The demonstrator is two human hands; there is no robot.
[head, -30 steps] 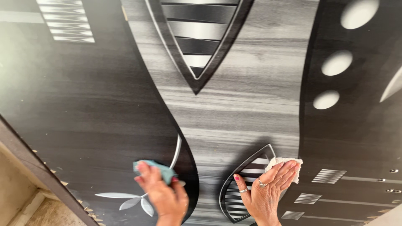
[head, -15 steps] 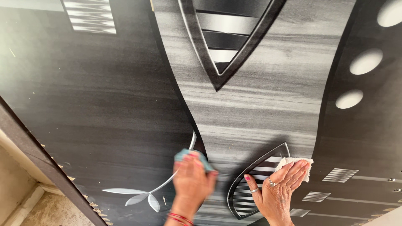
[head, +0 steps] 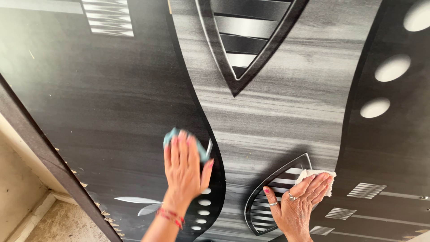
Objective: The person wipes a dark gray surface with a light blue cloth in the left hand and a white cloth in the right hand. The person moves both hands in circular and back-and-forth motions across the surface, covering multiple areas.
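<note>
A large laminated door panel [head: 112, 94] in black and grey wood grain with silver leaf and stripe patterns fills the view. My left hand [head: 184, 172] presses a teal cloth [head: 172, 134] flat against the dark part of the panel, beside the curved border. My right hand [head: 298, 201] lies flat on the panel over a striped leaf-shaped inlay [head: 268, 201], with a white cloth [head: 316, 175] under its fingertips. Rings are on the right hand and red bangles on the left wrist.
The panel's dark edge [head: 40, 148] runs diagonally at the lower left, chipped in places. Beyond it is a pale wall and floor [head: 27, 210]. White ovals [head: 392, 67] and small screws [head: 421, 197] mark the right side of the panel.
My left hand has moved with the teal cloth from the silver stem to the right, then up the panel. My right hand has stayed on the white cloth. The view has shifted slightly.
</note>
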